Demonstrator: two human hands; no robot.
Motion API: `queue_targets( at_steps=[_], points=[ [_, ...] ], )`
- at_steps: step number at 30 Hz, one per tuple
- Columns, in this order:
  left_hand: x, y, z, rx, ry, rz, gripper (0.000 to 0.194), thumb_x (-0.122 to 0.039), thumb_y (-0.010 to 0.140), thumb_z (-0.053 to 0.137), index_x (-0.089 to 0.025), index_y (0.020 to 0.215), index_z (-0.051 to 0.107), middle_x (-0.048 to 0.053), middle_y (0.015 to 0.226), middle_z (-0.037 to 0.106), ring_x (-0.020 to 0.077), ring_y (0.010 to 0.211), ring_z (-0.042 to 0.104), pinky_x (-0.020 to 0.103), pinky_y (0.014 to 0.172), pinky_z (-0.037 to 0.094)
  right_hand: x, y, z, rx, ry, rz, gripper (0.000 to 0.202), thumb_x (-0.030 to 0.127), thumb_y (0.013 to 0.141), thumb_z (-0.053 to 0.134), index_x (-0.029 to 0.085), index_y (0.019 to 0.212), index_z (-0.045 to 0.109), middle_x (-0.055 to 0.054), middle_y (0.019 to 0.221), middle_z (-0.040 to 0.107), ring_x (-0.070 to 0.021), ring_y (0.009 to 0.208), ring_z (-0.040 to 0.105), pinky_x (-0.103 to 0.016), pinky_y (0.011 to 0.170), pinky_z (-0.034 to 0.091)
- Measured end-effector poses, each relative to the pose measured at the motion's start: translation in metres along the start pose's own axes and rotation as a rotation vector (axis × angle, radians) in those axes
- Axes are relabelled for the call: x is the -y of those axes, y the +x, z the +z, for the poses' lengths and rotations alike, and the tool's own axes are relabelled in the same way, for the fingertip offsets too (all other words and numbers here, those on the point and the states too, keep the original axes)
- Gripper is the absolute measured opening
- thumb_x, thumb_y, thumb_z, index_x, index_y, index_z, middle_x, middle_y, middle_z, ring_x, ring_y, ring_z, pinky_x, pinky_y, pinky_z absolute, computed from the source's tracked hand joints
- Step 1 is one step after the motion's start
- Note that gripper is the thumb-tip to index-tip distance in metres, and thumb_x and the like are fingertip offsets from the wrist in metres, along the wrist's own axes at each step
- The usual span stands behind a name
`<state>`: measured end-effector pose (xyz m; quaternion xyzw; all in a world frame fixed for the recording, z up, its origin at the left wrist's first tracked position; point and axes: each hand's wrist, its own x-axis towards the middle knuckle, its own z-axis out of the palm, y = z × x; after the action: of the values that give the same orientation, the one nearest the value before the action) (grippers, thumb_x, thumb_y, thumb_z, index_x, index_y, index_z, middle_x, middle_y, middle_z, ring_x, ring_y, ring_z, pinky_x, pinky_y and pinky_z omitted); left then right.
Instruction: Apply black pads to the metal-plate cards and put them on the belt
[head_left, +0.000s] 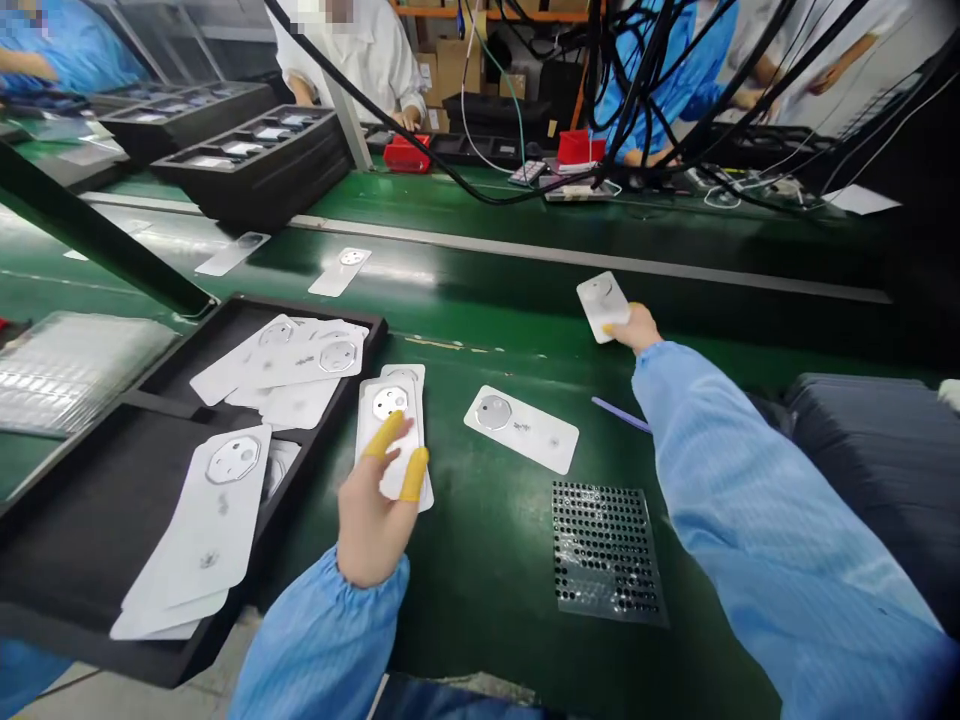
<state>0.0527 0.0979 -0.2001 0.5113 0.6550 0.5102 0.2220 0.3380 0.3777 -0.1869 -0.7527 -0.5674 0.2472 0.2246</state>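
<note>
My right hand (pixel 637 328) is stretched out to the far side of the bench and pinches a white rectangular panel (pixel 600 298) by its near edge. Over a small stack of white panels (pixel 391 485) is my left hand (pixel 379 515), yellow finger covers on its thumb and finger, which are apart. Whether its fingertip touches the top panel I cannot tell. Between the hands a single white panel (pixel 521 428) with a grey octagonal window lies flat. Closer to me is a clear sheet of small black dots (pixel 609 552).
To the left, a black tray (pixel 67 480) holds piles of white panels (pixel 202 510). More panels lie on the green belt (pixel 480 260) beyond. A purple stick (pixel 621 414) lies near my right sleeve. Grey stacked trays (pixel 877 470) stand at right. Black cables (pixel 630 90) hang overhead; people work opposite.
</note>
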Motion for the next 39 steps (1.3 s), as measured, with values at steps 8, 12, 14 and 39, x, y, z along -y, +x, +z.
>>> queue_targets(
  at_steps=[8,12,14,39],
  points=[
    [-0.034,-0.008,0.060,0.219,-0.653,-0.264,0.092,-0.048,0.081,0.066,-0.032,0.149,0.006,0.013,0.148,0.039,0.0286,0.128,0.049,0.043,0.101,0.046,-0.013,-0.219,0.025,0.549,0.679,-0.518,0.047,0.029,0.086,0.060,0.021,0.129,0.043,-0.010,0.126,0.058,-0.0196,0.109,0.061,-0.035,0.090,0.055],
    [-0.027,-0.012,0.041,0.029,-0.419,-0.039,0.096,-0.030,0.079,0.071,-0.036,0.149,0.006,0.004,0.157,0.024,0.0269,0.143,0.025,0.040,0.111,0.036,-0.067,-0.297,0.011,0.401,0.337,-0.537,0.063,0.034,0.084,0.066,0.026,0.138,0.035,-0.010,0.121,0.058,-0.0220,0.103,0.062,-0.044,0.092,0.054],
    [-0.022,-0.018,0.027,-0.010,-0.264,0.005,0.095,-0.024,0.077,0.072,-0.033,0.150,0.012,0.003,0.156,0.027,0.0258,0.144,0.022,0.040,0.115,0.028,-0.097,-0.310,0.009,0.224,0.097,-0.619,0.057,0.029,0.082,0.068,0.024,0.133,0.045,-0.013,0.127,0.054,-0.0281,0.117,0.053,-0.051,0.098,0.049],
    [-0.042,-0.086,0.083,0.714,-0.599,-0.737,0.045,-0.049,0.069,0.075,-0.009,0.090,0.076,0.010,0.086,0.075,0.0201,0.077,0.068,0.027,0.069,0.054,-0.114,-0.310,0.018,0.034,0.342,-0.715,0.035,0.006,0.085,0.058,0.021,0.116,0.057,-0.009,0.107,0.061,-0.0183,0.095,0.061,-0.033,0.081,0.054]
  ],
)
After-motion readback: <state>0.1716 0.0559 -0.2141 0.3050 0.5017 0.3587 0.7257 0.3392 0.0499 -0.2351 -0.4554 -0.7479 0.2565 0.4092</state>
